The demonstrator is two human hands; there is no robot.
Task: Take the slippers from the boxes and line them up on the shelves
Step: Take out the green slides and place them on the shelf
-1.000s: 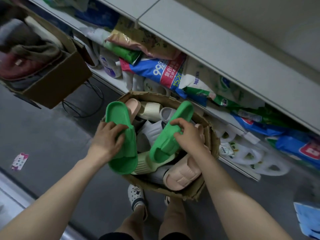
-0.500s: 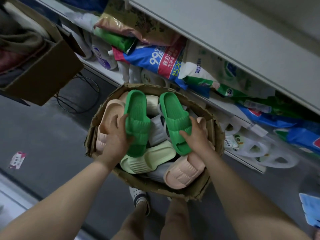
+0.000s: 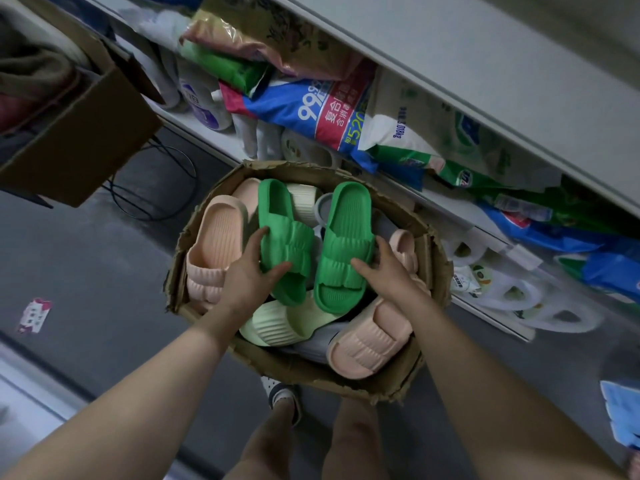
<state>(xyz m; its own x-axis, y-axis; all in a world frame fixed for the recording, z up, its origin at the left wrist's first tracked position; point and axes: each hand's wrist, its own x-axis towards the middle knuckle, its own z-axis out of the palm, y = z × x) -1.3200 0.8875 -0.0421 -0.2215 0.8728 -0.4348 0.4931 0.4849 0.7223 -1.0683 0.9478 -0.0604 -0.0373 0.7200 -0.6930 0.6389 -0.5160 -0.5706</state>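
Beside the front edge of the lower shelf (image 3: 214, 145), over grey floor (image 3: 104, 271), I see the torn cardboard box (image 3: 438, 271) packed with pink, pale green and grey slippers. My left hand (image 3: 249, 278) grips the left green slipper (image 3: 284, 233); my right hand (image 3: 388, 271) grips the right green slipper (image 3: 346, 237), both over the box's middle. Detergent bags (image 3: 332, 109) crowd the shelf, and a second box (image 3: 79, 140) hangs at upper left.

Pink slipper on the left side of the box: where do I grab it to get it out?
Probably by its ribbed strap. The pink slipper lies footbed up against the left wall of the cardboard box, with nothing on top and the strap at the near end. Come from above and slide your fingers in from the heel side, where the strap opens.
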